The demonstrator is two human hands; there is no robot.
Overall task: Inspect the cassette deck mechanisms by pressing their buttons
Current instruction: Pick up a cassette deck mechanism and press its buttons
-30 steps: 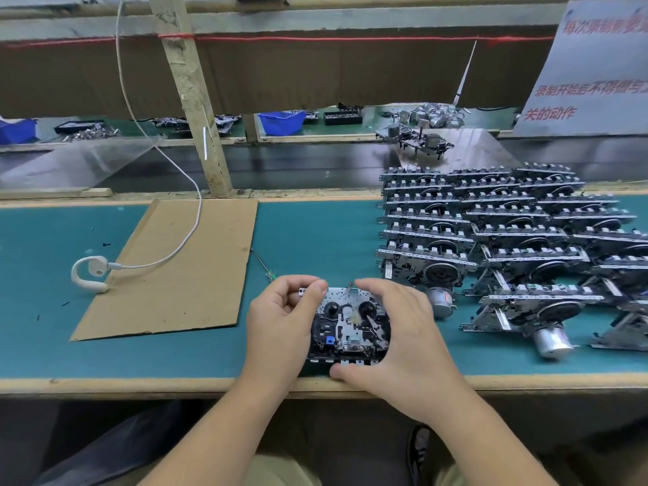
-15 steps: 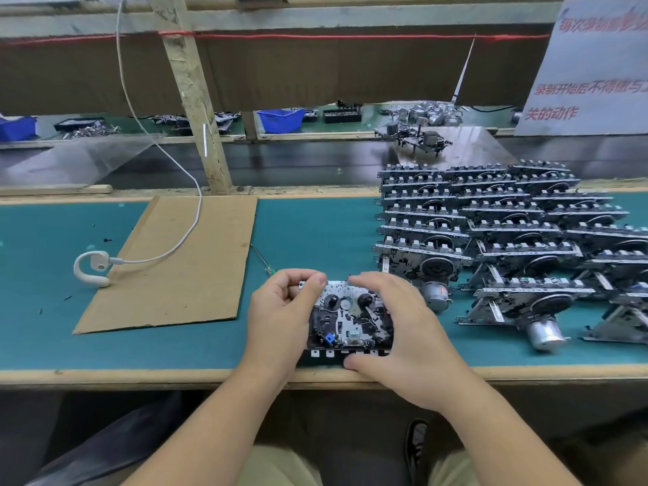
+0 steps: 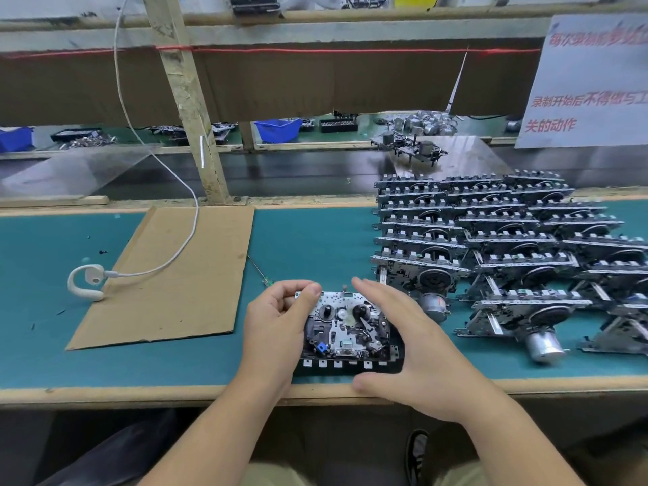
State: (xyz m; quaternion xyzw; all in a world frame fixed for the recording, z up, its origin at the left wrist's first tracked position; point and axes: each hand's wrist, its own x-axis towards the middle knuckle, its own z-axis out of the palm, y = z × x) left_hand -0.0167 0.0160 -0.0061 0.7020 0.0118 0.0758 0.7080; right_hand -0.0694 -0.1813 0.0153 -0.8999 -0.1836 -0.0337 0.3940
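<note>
Right hand [image 3: 417, 345] has released the metal cassette deck mechanism [image 3: 347, 336]; left hand [image 3: 277, 327] alone grips it, risking a slip off the teal surface [image 3: 308, 247] edge.

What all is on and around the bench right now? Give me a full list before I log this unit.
cassette deck mechanism: one, black and silver, near bench edge, between both hands
stacked mechanisms: many, exact count unclear, grey metal, in rows on the right of the bench
cardboard sheet: one, brown, flat on the left
earpiece: one, white, left of the cardboard, its cable running upward
bench mat: one, teal
blue bins: two seen, far shelf
sign: one, white with red text, top right
wooden post: one, pale, behind the cardboard
left hand: grips the mechanism's left end
right hand: fingers straight, over its right end
</note>
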